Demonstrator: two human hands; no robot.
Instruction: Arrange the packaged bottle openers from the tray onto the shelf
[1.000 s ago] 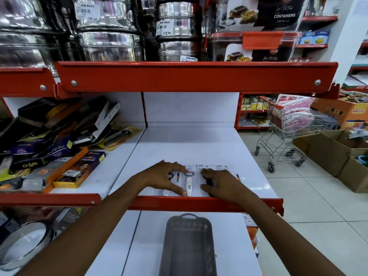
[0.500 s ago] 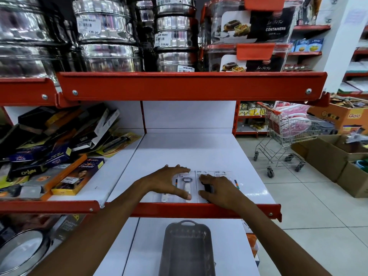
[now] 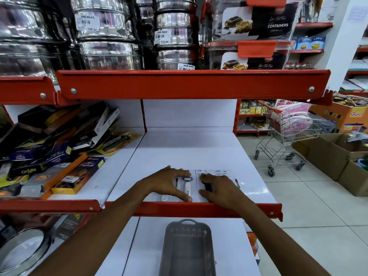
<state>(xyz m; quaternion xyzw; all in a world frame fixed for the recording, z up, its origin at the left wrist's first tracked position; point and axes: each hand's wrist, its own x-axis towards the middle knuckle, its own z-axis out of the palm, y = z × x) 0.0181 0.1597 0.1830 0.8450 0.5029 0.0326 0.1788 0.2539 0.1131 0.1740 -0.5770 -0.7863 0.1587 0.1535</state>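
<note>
Head view shows the left hand (image 3: 169, 183) spread flat on a carded white bottle opener (image 3: 187, 188) at the front of the white shelf (image 3: 189, 152), and the right hand (image 3: 219, 189) pressed, fingers apart, on a black one beside it. Below, the grey tray (image 3: 187, 250) looks empty, though blurred, so only straightening seems left.

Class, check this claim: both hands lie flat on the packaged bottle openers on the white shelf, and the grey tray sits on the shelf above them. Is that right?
Not quite. In the head view the grey tray sits on the shelf below, not above. The rest holds: the left hand and right hand lie flat on the packaged bottle openers on the white shelf.
</note>
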